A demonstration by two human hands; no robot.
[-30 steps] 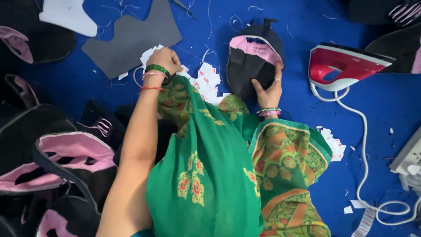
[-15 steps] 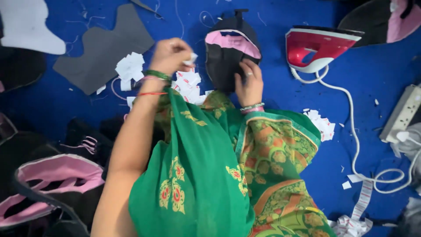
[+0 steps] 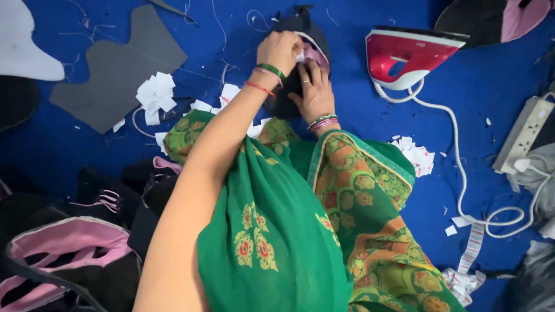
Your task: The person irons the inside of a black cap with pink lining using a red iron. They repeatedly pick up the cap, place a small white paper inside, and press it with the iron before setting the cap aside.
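Note:
A black shoe upper (image 3: 291, 23) with pink lining lies on the blue floor at top centre. My left hand (image 3: 282, 51) reaches over it and pinches a small white paper label (image 3: 300, 56) against the pink opening. My right hand (image 3: 315, 89) lies on the lower part of the upper, fingers at the edge of the opening, holding it down. Both wrists wear bangles. A green patterned cloth covers my lap and hides the floor below the hands.
A red and white iron (image 3: 404, 55) stands just right of the upper, its white cord (image 3: 457, 173) running to a power strip (image 3: 523, 136). White paper labels (image 3: 155, 92) and a grey cut piece (image 3: 115, 63) lie left. More black and pink uppers (image 3: 63, 248) are piled bottom left.
My left hand left the pile of white labels and moved right onto the shoe upper, carrying a label. My right hand stayed on the upper. The view shifted, bringing the iron closer to centre.

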